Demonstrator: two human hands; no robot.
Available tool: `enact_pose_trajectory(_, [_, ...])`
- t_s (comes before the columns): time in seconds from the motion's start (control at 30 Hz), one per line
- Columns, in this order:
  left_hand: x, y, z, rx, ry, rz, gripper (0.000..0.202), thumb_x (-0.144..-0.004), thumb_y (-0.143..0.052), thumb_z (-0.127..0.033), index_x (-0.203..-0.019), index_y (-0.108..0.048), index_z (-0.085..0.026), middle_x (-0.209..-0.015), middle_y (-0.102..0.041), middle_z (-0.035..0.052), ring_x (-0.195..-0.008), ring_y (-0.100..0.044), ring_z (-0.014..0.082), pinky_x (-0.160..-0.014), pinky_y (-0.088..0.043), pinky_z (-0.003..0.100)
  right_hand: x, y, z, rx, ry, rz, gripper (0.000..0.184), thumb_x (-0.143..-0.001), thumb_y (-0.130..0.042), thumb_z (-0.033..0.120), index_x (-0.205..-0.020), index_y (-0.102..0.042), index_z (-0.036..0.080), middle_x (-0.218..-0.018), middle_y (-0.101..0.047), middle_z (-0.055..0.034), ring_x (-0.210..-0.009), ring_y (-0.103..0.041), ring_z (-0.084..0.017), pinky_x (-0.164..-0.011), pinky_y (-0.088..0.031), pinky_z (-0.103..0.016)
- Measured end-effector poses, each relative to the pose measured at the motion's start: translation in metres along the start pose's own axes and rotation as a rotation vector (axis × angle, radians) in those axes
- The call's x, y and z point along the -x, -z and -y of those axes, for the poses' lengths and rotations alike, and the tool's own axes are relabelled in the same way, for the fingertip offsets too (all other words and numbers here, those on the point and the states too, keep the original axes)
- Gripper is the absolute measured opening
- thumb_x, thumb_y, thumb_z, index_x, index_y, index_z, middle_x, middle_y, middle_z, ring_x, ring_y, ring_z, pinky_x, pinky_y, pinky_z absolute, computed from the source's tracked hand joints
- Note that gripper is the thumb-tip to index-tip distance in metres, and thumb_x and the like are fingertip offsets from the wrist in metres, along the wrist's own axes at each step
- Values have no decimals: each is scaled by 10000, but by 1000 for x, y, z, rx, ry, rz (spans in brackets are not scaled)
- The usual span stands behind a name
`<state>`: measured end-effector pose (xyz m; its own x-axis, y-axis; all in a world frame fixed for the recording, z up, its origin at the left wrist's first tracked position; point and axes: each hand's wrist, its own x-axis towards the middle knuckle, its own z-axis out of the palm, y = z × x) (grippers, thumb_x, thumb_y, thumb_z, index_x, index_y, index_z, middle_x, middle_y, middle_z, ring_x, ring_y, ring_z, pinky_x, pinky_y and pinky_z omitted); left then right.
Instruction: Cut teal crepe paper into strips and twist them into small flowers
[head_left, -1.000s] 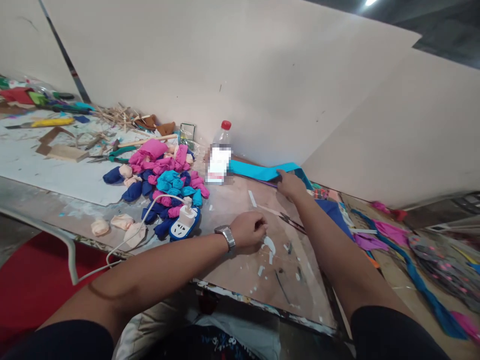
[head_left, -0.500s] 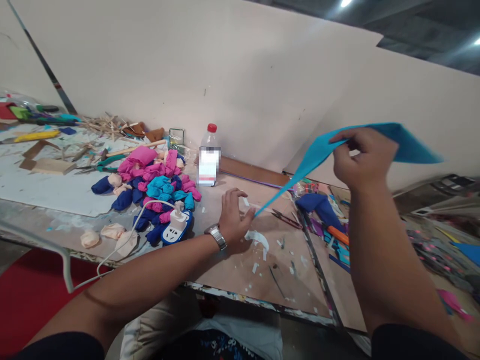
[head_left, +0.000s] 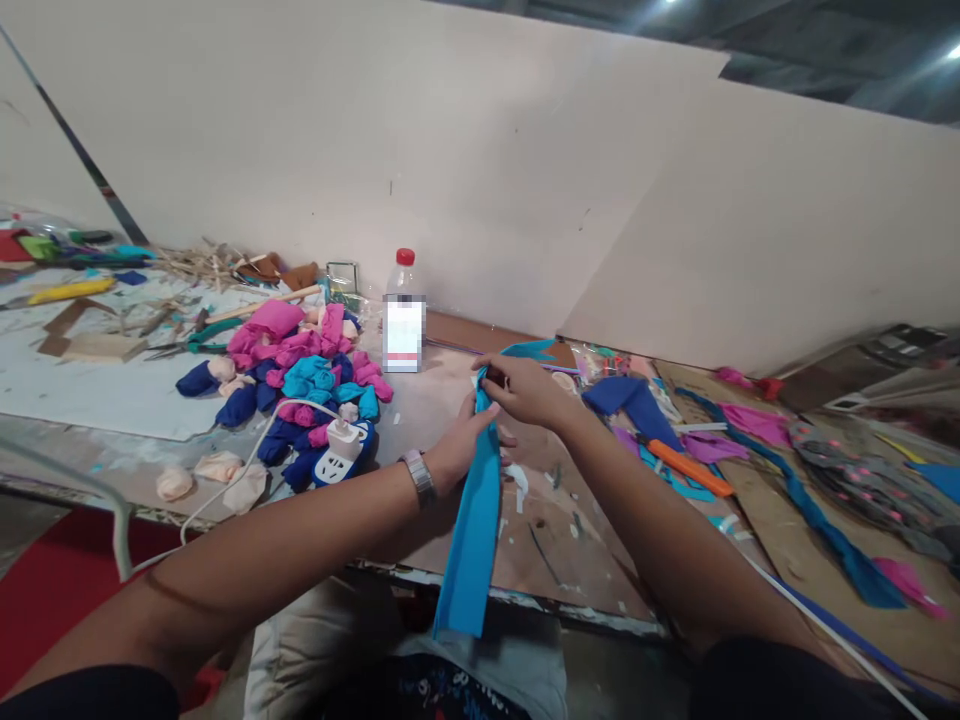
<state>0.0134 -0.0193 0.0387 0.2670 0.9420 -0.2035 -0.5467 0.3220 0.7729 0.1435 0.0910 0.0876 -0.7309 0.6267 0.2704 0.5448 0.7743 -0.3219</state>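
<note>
A folded bright blue strip [head_left: 474, 545], fabric or crepe paper, hangs from my hands over the table's front edge. Its other end points away behind my right hand [head_left: 521, 388], whose thumb and fingers pinch the strip near its gathered middle. Just below, my left hand [head_left: 466, 440], with a metal watch on the wrist, closes around the same strip. Its fingertips are partly hidden behind the blue material. Scraps of white tape [head_left: 519, 487] lie on the table to the right of the strip.
Left of my hands is a heap of pink, blue and navy bundles [head_left: 311, 375] with a power strip [head_left: 341, 455]. A red-capped bottle [head_left: 405, 258] stands behind a phone [head_left: 403, 335]. An orange cutter [head_left: 688, 468] and navy cloth [head_left: 634, 410] lie to the right.
My right hand has come down and left to meet my left hand, bringing the blue strip with it. The strip's broad end now hangs toward me instead of being stretched up to the right.
</note>
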Motion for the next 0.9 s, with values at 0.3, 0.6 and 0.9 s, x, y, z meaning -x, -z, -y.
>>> enact_pose_trajectory(0.3, [20,18,-1,144,231,-7,631,-1002,-542,-614,-1463,-503,-184,-935,-781,130,-733,-778,264,-686,-642,385,28,-50,-7,-89,228,-289,354,-977,-623,182,-1326,-652,228,-1017,-743,-62,-763,-660,-168,-727,-547,-299])
enact_pose_trajectory(0.6, [28,25,11,37,216,-19,650,-1013,-467,-685,-1316,-630,-134,-884,-775,129,-644,-741,223,-687,-634,371,51,-48,5,-11,380,-284,276,-1018,-587,177,-1252,-696,275,-1246,-683,-100,-911,-690,-173,-763,-596,-305])
enact_pose_trajectory(0.9, [31,23,14,-85,273,-79,621,-1058,-379,-642,-1236,-687,-134,-889,-791,133,-644,-732,206,-664,-637,343,62,-52,13,-77,399,-258,285,-985,-571,146,-1227,-685,244,-1214,-671,-114,-944,-680,-193,-819,-610,-336])
